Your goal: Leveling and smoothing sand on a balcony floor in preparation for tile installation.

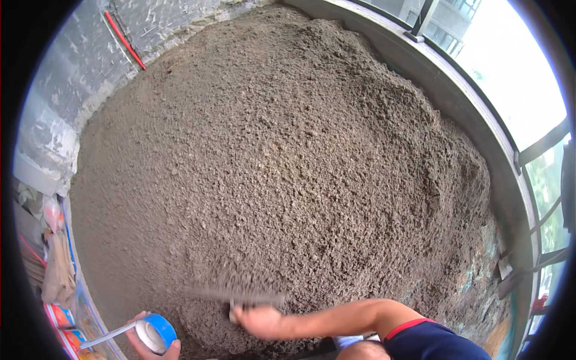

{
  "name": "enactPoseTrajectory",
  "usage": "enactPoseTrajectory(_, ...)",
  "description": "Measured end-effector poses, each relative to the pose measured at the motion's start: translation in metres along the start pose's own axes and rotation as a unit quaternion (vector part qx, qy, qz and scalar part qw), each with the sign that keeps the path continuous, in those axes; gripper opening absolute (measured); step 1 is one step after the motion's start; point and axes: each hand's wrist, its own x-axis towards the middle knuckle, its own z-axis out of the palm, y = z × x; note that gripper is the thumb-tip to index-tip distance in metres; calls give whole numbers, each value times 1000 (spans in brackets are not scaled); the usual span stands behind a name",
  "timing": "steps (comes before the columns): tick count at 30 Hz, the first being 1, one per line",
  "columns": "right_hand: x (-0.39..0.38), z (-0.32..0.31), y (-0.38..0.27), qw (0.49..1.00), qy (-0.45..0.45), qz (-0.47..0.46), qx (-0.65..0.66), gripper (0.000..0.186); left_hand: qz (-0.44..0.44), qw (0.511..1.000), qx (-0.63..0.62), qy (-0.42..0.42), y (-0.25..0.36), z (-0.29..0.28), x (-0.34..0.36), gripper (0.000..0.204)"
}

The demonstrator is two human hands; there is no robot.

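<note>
A broad bed of grey-brown, crumbly damp mortar (258, 156) fills most of the head view. My right hand (261, 322) is closed round the handle of a long flat trowel (246, 296). Its blade is smeared by motion and lies low on the near part of the mortar, where loose grains look stirred up along its far edge. At the lower left, my left hand (141, 346) grips a round blue-and-white object (159, 333), with a thin pale strip reaching out from it to the left. I cannot make out its exact kind.
A rough grey wall (66, 78) with a red pipe (125, 41) rises at the far left. Windows above a low ledge (468, 90) curve round the right side. Bags, cloth (59, 267) and colourful packages (63, 321) crowd the left edge.
</note>
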Motion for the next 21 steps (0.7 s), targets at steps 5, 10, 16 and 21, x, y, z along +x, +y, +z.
enactPoseTrajectory(5, -28, 43, -51, 958, -158, 1, 240, 77, -18, 999, -17, -25, -2, 16, 3, 87)
enactPoseTrajectory(10, 1, -48, 15, 981, -18, 22, 193, 29, -27, 999, 1, -21, -4, 8, 1, 86)
enactPoseTrajectory(16, 10, -161, 122, 966, 148, 164, 135, 46, -28, 997, 63, 41, 10, -1, 3, 92)
enactPoseTrajectory(21, -58, -209, 230, 845, 390, 357, 78, 31, -92, 990, 104, 27, 45, 16, 10, 90)
